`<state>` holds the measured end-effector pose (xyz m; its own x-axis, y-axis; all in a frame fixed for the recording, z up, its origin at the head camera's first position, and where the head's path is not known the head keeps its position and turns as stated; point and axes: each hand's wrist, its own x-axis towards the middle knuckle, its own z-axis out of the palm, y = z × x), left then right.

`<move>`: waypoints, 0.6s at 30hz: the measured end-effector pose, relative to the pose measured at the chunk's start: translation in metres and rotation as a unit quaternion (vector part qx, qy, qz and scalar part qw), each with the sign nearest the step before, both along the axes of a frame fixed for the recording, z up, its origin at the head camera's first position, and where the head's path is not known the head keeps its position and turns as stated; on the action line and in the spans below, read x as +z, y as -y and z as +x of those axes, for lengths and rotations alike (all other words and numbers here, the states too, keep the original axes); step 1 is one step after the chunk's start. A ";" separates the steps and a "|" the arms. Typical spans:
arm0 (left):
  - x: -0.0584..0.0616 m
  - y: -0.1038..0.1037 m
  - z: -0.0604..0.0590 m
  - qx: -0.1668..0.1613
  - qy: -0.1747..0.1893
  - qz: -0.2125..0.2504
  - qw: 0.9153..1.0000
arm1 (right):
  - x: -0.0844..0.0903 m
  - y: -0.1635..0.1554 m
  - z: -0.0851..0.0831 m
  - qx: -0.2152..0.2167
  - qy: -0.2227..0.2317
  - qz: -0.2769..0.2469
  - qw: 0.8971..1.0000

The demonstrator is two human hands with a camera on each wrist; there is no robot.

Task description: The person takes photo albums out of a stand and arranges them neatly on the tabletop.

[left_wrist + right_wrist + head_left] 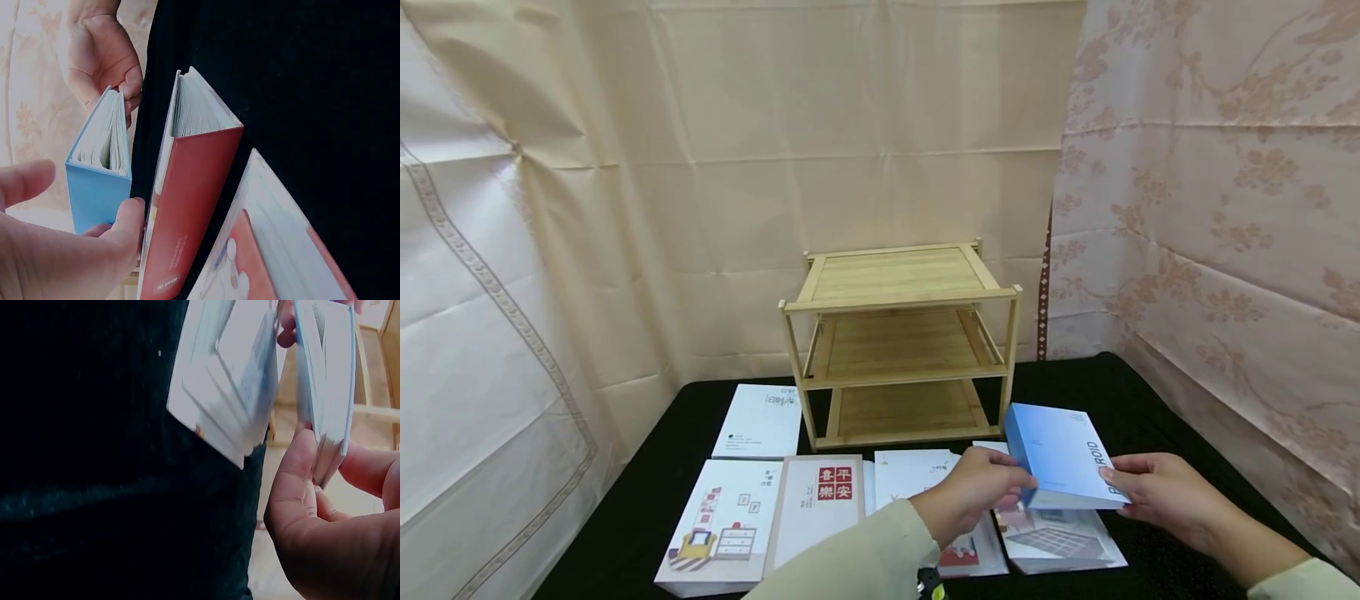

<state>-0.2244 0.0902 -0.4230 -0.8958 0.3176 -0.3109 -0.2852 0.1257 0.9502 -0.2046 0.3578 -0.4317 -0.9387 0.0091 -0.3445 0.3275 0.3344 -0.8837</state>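
A thick blue book [1063, 454] is held between my two hands above the books at the table's right. My left hand [979, 487] is at its spine, fingers by the lower side; in the left wrist view a gap shows between the thumb [28, 181] and the spine. My right hand [1172, 496] pinches the opposite edge, thumb on the cover. The right wrist view shows that hand [337, 531] with thumb and fingers on either side of the pages. Beneath lies a book with a pale illustrated cover [1056, 537]; its red spine [194, 206] shows in the left wrist view.
A three-tier wooden rack [902, 342] stands at the back of the black-covered table [1157, 417]. To the left lie a white book [760, 421], an illustrated white book [726, 521] and a grey book with red characters [820, 508]. More books lie partly behind my left arm. Curtains [850, 125] surround the table.
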 end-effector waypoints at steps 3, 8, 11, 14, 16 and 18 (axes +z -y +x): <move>-0.005 -0.009 -0.004 0.010 0.009 0.032 0.999 | -0.001 -0.007 -0.004 -0.004 0.001 -0.004 1.000; -0.009 -0.022 -0.007 0.026 0.014 0.086 0.996 | -0.001 -0.019 -0.009 -0.011 -0.001 -0.006 1.000; -0.009 -0.026 -0.010 0.024 0.006 0.109 0.994 | 0.001 -0.023 -0.013 -0.014 -0.006 -0.007 1.000; -0.009 -0.028 -0.015 0.019 0.010 0.123 0.992 | 0.002 -0.025 -0.020 -0.018 -0.013 -0.006 1.000; -0.009 -0.030 -0.020 0.017 0.020 0.126 0.992 | 0.001 -0.027 -0.026 -0.021 -0.018 -0.003 1.000; -0.008 -0.031 -0.024 0.022 0.034 0.130 0.991 | 0.000 -0.028 -0.033 -0.028 -0.019 -0.001 0.999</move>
